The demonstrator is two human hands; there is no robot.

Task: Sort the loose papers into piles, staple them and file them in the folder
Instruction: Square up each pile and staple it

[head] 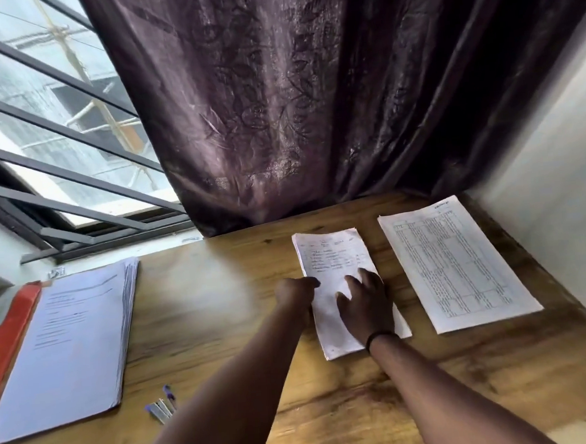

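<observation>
A thick stack of loose papers (66,345) lies at the table's left, on top of a red folder (7,339) whose edge shows beside it. In the middle right lies a pile of handwritten sheets (335,257). My right hand (367,306) presses flat on this pile with spread fingers. My left hand (297,293) is at the pile's left edge with fingers curled; whether it pinches the sheets I cannot tell. Further right lies a pile of printed table sheets (459,266). A small stapler or strips of staples (162,406) lie near the front.
The wooden table (215,312) stands against a dark purple curtain (311,100) and a barred window (56,133) at the back left. A white wall (564,188) closes the right side, close to the printed pile.
</observation>
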